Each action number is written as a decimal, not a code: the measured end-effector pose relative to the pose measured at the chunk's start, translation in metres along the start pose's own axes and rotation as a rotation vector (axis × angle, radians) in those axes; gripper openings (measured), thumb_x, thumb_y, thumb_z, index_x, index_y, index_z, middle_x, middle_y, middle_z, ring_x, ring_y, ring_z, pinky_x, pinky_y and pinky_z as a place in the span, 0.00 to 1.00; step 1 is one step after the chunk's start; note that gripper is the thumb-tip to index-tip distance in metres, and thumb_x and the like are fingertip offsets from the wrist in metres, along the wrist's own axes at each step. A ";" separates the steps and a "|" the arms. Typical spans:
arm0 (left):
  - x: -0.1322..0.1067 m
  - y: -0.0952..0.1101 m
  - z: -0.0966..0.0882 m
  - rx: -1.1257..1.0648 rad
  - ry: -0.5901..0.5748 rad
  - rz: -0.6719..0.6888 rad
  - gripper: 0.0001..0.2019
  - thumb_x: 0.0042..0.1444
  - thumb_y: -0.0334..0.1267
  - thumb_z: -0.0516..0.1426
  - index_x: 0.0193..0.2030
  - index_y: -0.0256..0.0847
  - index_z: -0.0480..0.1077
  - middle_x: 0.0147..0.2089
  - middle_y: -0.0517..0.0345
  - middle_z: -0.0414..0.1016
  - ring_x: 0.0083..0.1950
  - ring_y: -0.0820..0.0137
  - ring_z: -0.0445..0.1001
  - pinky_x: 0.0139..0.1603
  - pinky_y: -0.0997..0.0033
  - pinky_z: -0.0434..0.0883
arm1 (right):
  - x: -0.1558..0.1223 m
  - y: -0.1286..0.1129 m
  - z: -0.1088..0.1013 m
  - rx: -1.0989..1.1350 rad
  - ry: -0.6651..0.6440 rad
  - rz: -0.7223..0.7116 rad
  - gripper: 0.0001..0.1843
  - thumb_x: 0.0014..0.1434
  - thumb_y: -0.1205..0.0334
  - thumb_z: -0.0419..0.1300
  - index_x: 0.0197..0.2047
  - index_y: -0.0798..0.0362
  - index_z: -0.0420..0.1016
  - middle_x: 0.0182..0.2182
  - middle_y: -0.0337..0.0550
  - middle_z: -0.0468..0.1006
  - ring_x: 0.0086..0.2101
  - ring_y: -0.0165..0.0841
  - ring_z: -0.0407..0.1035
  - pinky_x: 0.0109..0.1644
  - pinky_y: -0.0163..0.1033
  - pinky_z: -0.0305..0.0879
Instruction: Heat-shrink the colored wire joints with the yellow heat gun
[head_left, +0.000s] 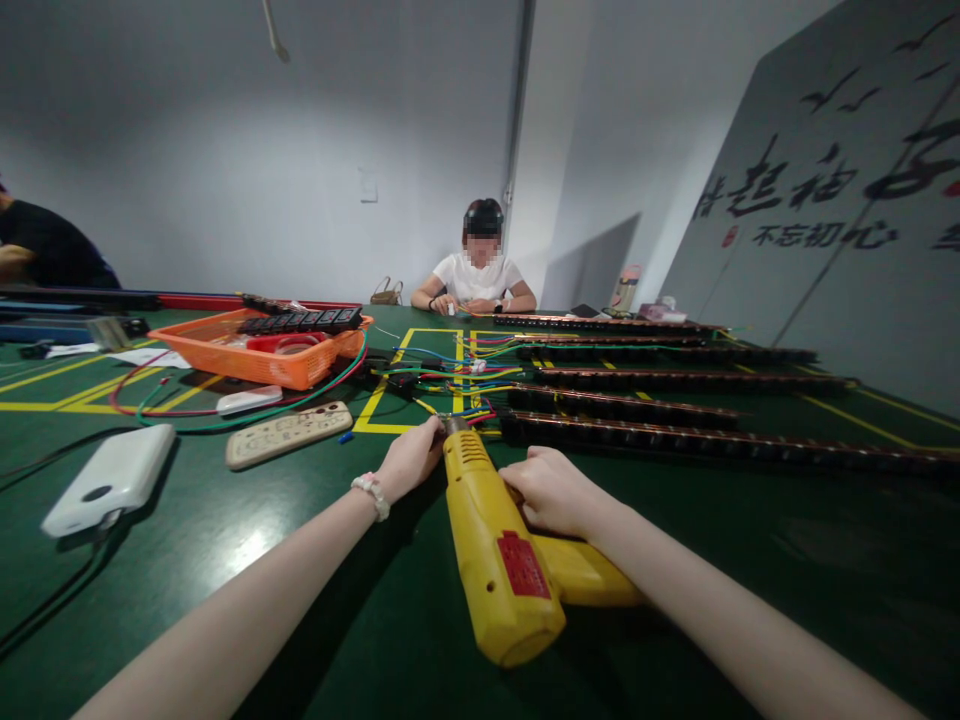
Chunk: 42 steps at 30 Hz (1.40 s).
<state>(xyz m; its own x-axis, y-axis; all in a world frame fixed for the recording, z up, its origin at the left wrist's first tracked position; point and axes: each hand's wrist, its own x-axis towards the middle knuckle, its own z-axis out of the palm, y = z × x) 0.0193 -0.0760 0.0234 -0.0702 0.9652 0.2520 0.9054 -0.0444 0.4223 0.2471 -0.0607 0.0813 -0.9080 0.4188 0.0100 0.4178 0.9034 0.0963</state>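
- Yellow heat gun [487,540] is between the two hands, its broad rear end toward the viewer and its red label [523,563] facing up; its handle runs off to the right, partly under the right forearm.
- Its metal nozzle [454,424] points away, just beside the left fingertips.
- Left hand [409,460], with a pale bracelet [371,495] at the wrist, has its fingers drawn together at the wire ends near the nozzle; whether they pinch a wire is too small to tell.
- Right hand [551,487] is curled beside the front half of the gun; its fingertips are hidden, so I cannot tell what it grips.
- Coloured wires [476,412], among them red, blue and yellow, lie just beyond the left fingertips and lead into long black strips [720,440], which stretch rightward beyond the right hand.
- Left of the left hand on the green table [337,570] are a blue piece [345,437], a beige power strip [289,435] and, farther out, a white device [112,480] with a cable.
- Beyond these, an orange basket [262,362] holds a black part.
- Well beyond both hands, a co-worker in a white shirt [480,282] sits across the table.
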 end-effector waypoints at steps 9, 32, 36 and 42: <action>-0.001 0.005 -0.005 0.029 -0.020 -0.009 0.07 0.59 0.35 0.50 0.43 0.42 0.63 0.42 0.51 0.77 0.43 0.62 0.75 0.35 0.70 0.63 | -0.001 0.000 -0.001 -0.008 0.020 -0.019 0.06 0.47 0.69 0.54 0.30 0.54 0.70 0.29 0.43 0.79 0.29 0.34 0.69 0.38 0.40 0.52; 0.001 0.003 -0.001 -0.025 0.022 -0.001 0.05 0.59 0.36 0.48 0.38 0.43 0.64 0.35 0.56 0.75 0.35 0.67 0.72 0.31 0.72 0.58 | -0.025 0.019 0.001 -0.029 -0.017 0.088 0.08 0.48 0.74 0.54 0.31 0.55 0.70 0.27 0.41 0.77 0.29 0.34 0.70 0.41 0.38 0.56; 0.001 0.002 -0.001 -0.057 0.022 0.005 0.05 0.58 0.36 0.49 0.37 0.43 0.65 0.32 0.58 0.74 0.32 0.68 0.72 0.30 0.73 0.58 | -0.029 0.027 0.002 -0.044 -0.023 0.123 0.08 0.48 0.73 0.54 0.31 0.54 0.70 0.26 0.42 0.77 0.29 0.35 0.70 0.40 0.38 0.55; 0.002 0.000 0.001 -0.146 0.040 -0.005 0.05 0.56 0.35 0.50 0.35 0.42 0.67 0.34 0.57 0.75 0.33 0.69 0.71 0.32 0.74 0.61 | -0.032 0.032 0.003 -0.047 -0.017 0.141 0.08 0.48 0.73 0.53 0.30 0.54 0.71 0.29 0.43 0.79 0.31 0.36 0.71 0.41 0.39 0.55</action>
<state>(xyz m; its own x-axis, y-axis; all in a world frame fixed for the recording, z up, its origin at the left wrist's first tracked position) 0.0193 -0.0735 0.0231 -0.0940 0.9545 0.2828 0.8346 -0.0793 0.5451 0.2899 -0.0446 0.0812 -0.8396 0.5431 0.0099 0.5389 0.8305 0.1413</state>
